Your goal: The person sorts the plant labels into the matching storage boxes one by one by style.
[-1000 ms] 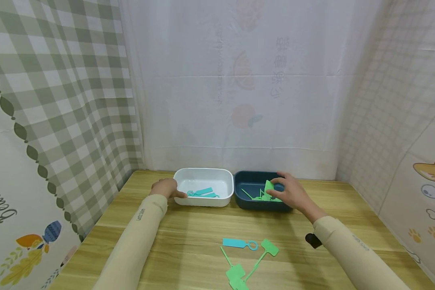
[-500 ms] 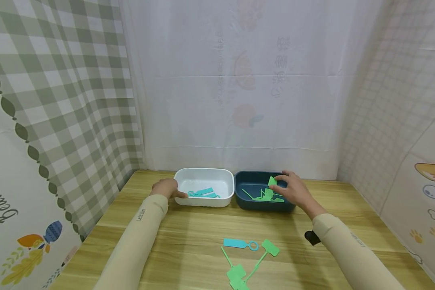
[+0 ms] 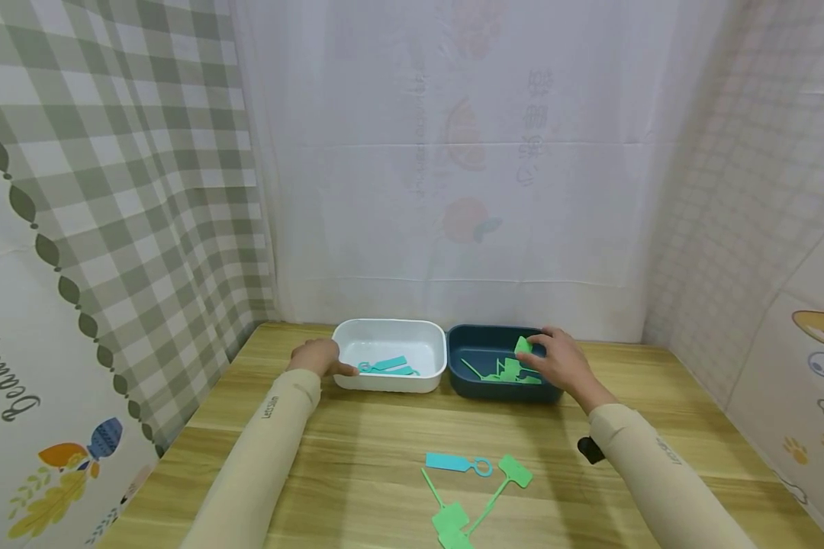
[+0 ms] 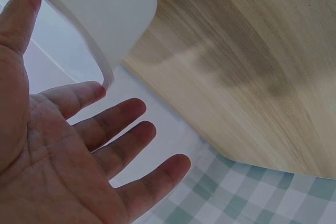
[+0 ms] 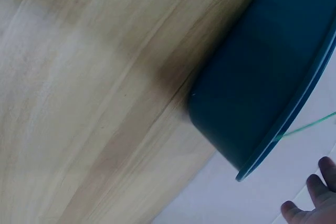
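My left hand (image 3: 316,357) rests at the left end of a white container (image 3: 390,385), its thumb and index fingertip touching the rim, the other fingers extended. Blue tags (image 3: 388,364) lie in that container. Above the right part of a dark blue container (image 3: 504,391), my right hand (image 3: 561,358) pinches a green plastic tag (image 3: 524,345) between thumb and fingers. Several green tags (image 3: 511,370) with thin stems lie inside. In the right wrist view only some fingers (image 5: 317,187) show, with a thin green stem (image 5: 307,126) crossing the container's rim.
On the wooden table (image 3: 357,473) in front lie a blue tag with a ring (image 3: 449,462) and green tags (image 3: 450,518). The two containers stand side by side near the back curtain (image 3: 357,229). Checked cloth (image 3: 206,221) hangs at left.
My right hand has shifted slightly right, lifting the green tag off the others in the dark blue container. My left hand stays at the white container.
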Action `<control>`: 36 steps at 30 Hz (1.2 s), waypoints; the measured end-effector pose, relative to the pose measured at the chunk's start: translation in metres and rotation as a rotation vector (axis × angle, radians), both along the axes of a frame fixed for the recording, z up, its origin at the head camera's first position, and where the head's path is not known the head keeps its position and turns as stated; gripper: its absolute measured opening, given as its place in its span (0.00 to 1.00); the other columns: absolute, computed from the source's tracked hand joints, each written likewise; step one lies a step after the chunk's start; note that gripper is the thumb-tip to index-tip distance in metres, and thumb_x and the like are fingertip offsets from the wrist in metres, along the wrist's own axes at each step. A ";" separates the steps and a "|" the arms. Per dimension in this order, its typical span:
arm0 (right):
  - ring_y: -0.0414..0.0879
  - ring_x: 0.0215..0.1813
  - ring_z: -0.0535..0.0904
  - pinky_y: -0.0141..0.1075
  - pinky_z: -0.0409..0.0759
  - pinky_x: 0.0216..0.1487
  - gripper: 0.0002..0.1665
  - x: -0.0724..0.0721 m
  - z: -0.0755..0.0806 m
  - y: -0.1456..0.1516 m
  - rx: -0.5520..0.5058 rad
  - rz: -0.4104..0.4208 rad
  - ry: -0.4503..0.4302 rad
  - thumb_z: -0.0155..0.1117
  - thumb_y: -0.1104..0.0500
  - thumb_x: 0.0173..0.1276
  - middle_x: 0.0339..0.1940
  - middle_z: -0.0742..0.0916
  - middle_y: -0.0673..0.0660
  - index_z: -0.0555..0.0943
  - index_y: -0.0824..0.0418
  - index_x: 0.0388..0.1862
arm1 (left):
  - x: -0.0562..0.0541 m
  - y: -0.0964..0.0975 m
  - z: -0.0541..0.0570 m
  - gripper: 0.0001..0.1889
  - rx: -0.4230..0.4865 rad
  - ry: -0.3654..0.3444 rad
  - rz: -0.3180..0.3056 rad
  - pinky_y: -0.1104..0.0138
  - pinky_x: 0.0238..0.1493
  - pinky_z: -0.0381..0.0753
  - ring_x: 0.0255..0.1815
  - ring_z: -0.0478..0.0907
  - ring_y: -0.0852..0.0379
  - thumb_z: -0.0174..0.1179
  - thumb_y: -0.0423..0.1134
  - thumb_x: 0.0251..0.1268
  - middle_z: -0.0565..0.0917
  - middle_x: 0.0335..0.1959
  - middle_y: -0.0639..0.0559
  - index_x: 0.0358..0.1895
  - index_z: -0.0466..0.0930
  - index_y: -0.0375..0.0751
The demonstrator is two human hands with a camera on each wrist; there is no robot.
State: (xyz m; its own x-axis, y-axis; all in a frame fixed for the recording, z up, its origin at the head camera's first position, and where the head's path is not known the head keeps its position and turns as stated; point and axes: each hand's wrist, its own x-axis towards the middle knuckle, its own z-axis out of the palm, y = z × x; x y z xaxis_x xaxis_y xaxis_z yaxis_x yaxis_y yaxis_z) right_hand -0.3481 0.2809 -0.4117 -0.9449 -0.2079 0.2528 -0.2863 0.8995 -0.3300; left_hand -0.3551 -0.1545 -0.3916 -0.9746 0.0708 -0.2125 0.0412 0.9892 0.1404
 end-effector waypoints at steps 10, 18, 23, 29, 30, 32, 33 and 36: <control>0.76 0.65 0.65 0.68 0.63 0.61 0.30 0.000 -0.009 0.003 0.059 0.003 0.031 0.64 0.52 0.71 0.66 0.70 0.80 0.75 0.72 0.63 | 0.002 0.001 0.002 0.27 0.009 0.004 -0.007 0.51 0.44 0.78 0.41 0.76 0.45 0.65 0.60 0.62 0.84 0.42 0.39 0.39 0.83 0.34; 0.75 0.65 0.66 0.68 0.64 0.61 0.29 0.003 -0.011 -0.004 0.061 0.057 0.048 0.65 0.52 0.70 0.65 0.71 0.78 0.77 0.69 0.62 | 0.000 0.000 0.001 0.27 0.005 -0.003 -0.007 0.52 0.42 0.78 0.42 0.76 0.45 0.64 0.60 0.62 0.83 0.44 0.38 0.40 0.83 0.34; 0.75 0.65 0.66 0.69 0.64 0.61 0.28 0.005 -0.013 -0.010 0.066 0.071 0.048 0.66 0.52 0.69 0.65 0.72 0.78 0.78 0.68 0.62 | -0.001 0.000 -0.001 0.28 0.003 -0.009 -0.006 0.52 0.43 0.78 0.42 0.76 0.44 0.64 0.61 0.62 0.83 0.44 0.37 0.40 0.83 0.34; 0.73 0.67 0.65 0.68 0.64 0.61 0.29 0.010 -0.014 -0.014 0.078 0.102 0.037 0.66 0.52 0.69 0.67 0.71 0.76 0.77 0.66 0.63 | 0.000 0.000 0.000 0.27 0.005 -0.005 -0.006 0.51 0.44 0.78 0.43 0.76 0.44 0.65 0.60 0.62 0.83 0.45 0.37 0.41 0.84 0.34; 0.73 0.67 0.65 0.68 0.64 0.61 0.29 0.011 -0.013 -0.014 0.074 0.111 0.035 0.66 0.52 0.69 0.67 0.71 0.76 0.77 0.66 0.64 | 0.000 0.000 0.000 0.27 0.007 -0.005 -0.006 0.51 0.43 0.78 0.42 0.76 0.44 0.65 0.60 0.62 0.83 0.45 0.37 0.41 0.84 0.34; 0.74 0.67 0.65 0.68 0.63 0.62 0.29 0.014 -0.012 -0.016 0.065 0.134 0.036 0.67 0.52 0.69 0.67 0.71 0.76 0.77 0.66 0.64 | 0.000 0.000 0.001 0.27 0.009 -0.007 -0.006 0.51 0.43 0.78 0.42 0.76 0.45 0.65 0.59 0.62 0.83 0.43 0.38 0.40 0.84 0.34; 0.74 0.67 0.65 0.68 0.63 0.61 0.28 0.016 -0.011 -0.016 0.057 0.145 0.036 0.67 0.53 0.68 0.67 0.71 0.76 0.78 0.66 0.63 | 0.000 0.000 0.001 0.26 0.009 -0.008 -0.006 0.51 0.43 0.78 0.41 0.76 0.45 0.65 0.59 0.62 0.83 0.43 0.38 0.40 0.84 0.34; 0.74 0.67 0.64 0.69 0.63 0.61 0.28 0.022 -0.010 -0.019 0.049 0.181 0.038 0.68 0.53 0.68 0.67 0.72 0.75 0.78 0.65 0.63 | 0.001 0.000 0.003 0.26 0.008 -0.015 -0.004 0.52 0.42 0.78 0.41 0.76 0.46 0.65 0.59 0.62 0.83 0.42 0.39 0.40 0.83 0.34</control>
